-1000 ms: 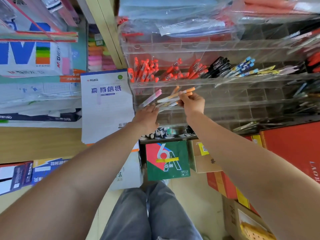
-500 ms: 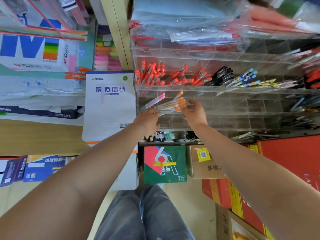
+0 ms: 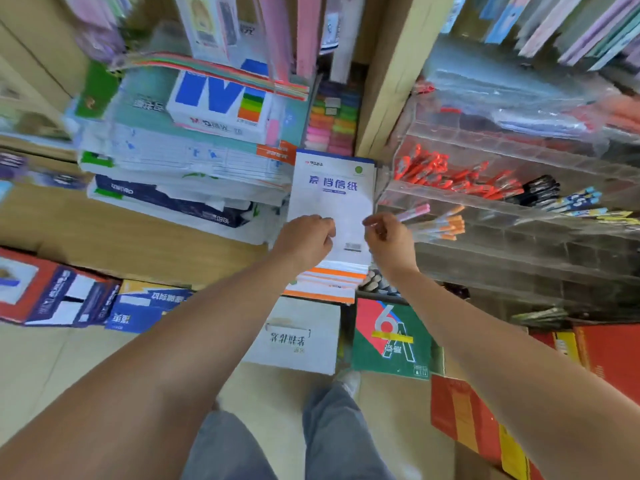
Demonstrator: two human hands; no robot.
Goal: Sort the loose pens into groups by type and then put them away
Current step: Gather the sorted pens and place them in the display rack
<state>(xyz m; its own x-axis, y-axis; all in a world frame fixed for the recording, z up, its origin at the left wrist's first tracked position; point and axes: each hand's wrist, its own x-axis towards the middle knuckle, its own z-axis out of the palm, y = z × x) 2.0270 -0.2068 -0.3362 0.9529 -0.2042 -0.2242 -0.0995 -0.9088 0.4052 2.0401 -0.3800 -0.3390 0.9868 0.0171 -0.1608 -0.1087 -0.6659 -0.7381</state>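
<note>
Your right hand (image 3: 391,242) grips a fanned bundle of pens (image 3: 438,225), fingers curled round the barrels. The orange caps splay out beyond your fingertips, and one pink pen (image 3: 415,210) angles away above the rest. Your left hand (image 3: 303,239) sits just beside the right, over the pad (image 3: 332,202), fingers curled with nothing visible in them. Risk one: the fan looks loose, so an outer pen could slip from under your fingers and drop to the floor. Risk two: pink is mixed with orange, so putting them away as held would place two types in one slot. Risk three: the rack (image 3: 502,244) beyond your fingertips is clear-walled, so you could misjudge a slot edge and snag the caps. Blur prevents confirming the exact grip.
</note>
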